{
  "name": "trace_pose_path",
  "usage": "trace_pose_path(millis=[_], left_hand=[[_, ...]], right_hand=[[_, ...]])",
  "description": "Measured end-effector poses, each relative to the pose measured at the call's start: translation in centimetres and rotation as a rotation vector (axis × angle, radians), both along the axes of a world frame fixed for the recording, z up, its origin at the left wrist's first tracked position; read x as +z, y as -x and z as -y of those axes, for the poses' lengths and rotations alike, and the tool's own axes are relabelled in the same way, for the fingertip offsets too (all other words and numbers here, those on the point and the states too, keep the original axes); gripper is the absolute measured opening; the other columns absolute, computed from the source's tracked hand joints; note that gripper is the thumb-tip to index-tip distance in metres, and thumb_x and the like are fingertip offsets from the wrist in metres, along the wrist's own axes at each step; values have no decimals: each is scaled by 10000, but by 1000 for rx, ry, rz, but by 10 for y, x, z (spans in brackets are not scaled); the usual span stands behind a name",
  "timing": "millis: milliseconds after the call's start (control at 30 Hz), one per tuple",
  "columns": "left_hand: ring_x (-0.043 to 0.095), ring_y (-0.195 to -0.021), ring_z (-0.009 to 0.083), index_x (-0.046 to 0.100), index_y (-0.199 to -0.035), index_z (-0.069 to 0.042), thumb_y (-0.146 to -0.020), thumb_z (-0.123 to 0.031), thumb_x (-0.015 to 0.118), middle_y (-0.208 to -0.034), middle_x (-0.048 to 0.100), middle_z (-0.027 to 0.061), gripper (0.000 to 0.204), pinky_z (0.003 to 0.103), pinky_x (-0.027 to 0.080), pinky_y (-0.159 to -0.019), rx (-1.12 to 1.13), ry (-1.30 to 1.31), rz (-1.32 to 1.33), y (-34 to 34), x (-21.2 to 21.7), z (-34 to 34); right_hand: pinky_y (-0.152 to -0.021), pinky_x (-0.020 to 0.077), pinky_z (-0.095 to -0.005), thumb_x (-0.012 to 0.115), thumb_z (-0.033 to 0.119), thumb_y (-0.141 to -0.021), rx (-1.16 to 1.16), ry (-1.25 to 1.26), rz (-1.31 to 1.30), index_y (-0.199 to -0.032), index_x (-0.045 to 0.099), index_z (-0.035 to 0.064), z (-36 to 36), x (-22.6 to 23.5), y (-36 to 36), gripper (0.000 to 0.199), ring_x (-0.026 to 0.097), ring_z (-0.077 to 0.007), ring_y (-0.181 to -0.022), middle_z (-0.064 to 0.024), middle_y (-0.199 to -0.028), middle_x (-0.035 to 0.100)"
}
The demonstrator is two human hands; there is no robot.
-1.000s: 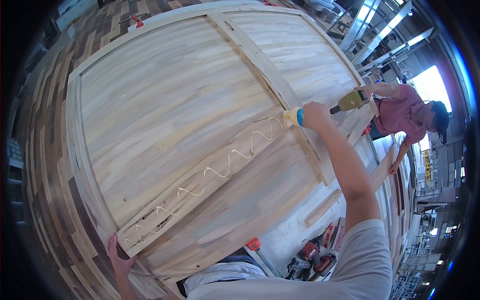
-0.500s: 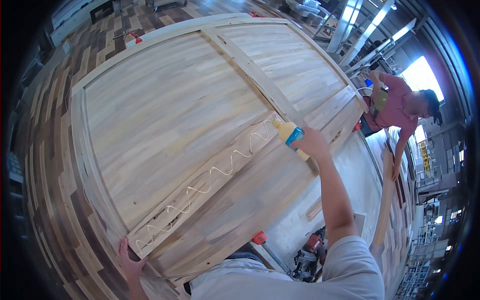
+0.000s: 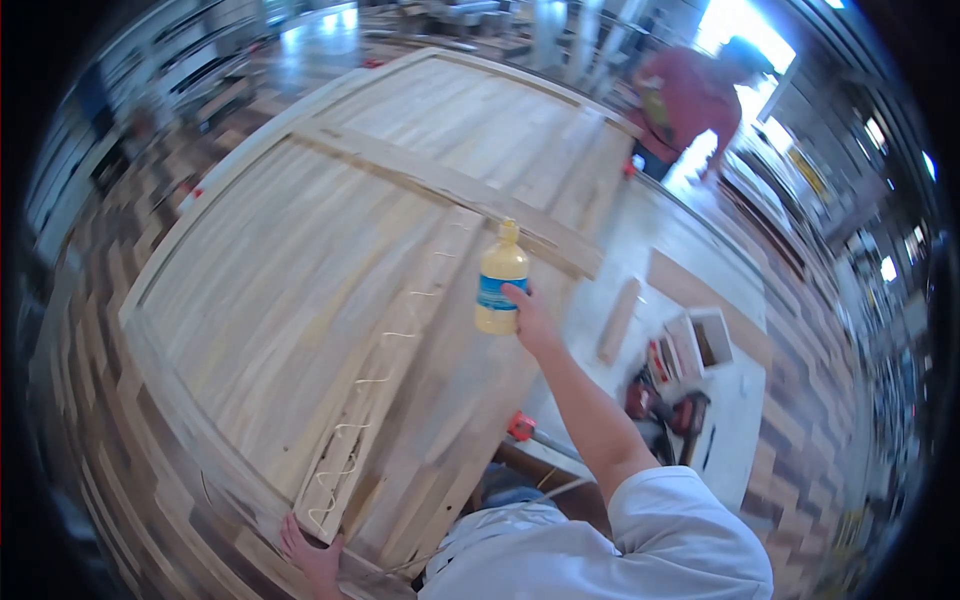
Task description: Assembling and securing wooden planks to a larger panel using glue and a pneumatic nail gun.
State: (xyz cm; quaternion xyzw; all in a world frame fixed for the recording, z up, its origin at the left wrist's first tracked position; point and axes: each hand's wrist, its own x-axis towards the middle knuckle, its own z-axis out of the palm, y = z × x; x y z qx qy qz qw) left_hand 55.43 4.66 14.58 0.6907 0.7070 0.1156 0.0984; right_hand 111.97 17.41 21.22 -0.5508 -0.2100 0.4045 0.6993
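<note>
Right hand (image 3: 528, 318) is gripping a yellow plastic glue bottle with a blue label (image 3: 499, 278), fingers closed around its lower half, bottle standing upright with nozzle up. It is hovering over a large pale wooden panel with raised cross battens (image 3: 300, 250). Left of the bottle, a wavy bead of glue (image 3: 375, 375) is running down a narrow wooden strip (image 3: 385, 365). Left hand (image 3: 312, 555) is lying flat on the panel's near edge, fingers spread, holding nothing. Right of the arm, red power tools (image 3: 665, 405) are lying on a white bench top (image 3: 735, 420). Beyond, a person in a red shirt (image 3: 695, 100) is bending over. Background is blurring.
</note>
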Motion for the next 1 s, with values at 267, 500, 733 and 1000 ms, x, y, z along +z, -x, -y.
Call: trace_pose_path(millis=[267, 500, 733, 1000], left_hand=[[537, -1156, 386, 552, -1232, 48, -567, -400, 883, -1209, 584, 254, 867, 450, 426, -989, -212, -107, -57, -9, 35, -7], [608, -988, 303, 596, -1157, 65, -588, -196, 901, -1094, 651, 191, 696, 397, 489, -868, -144, 21, 171, 0, 30, 1], [592, -1052, 304, 576, -1215, 52, -710, -241, 844, -1152, 639, 183, 642, 352, 464, -939, -8, 116, 134, -48, 71, 16], [452, -1268, 306, 462, -1355, 21, -768, -262, 788, -1378, 478, 205, 729, 370, 365, -1057, 107, 143, -30, -97, 135, 28]], right_hand=[[-897, 462, -323, 760, 146, -742, -398, 51, 202, -1191, 528, 19, 184, 9, -15, 520, 588, -169, -978, -67, -1067, 614], [-972, 415, -325, 713, 26, -765, -1067, 109, 259, -1304, 466, 45, 355, -25, -77, 593, 545, -190, -1092, -66, -1207, 564], [-949, 425, -334, 744, 70, -765, -1523, 176, 337, -1191, 498, 8, 486, -61, -209, 496, 551, -191, -1043, -77, -1129, 564], [-971, 436, -327, 831, 240, -735, -1397, 551, 263, -1233, 550, 35, 613, -234, -383, 608, 582, -220, -1096, -106, -1225, 605]])
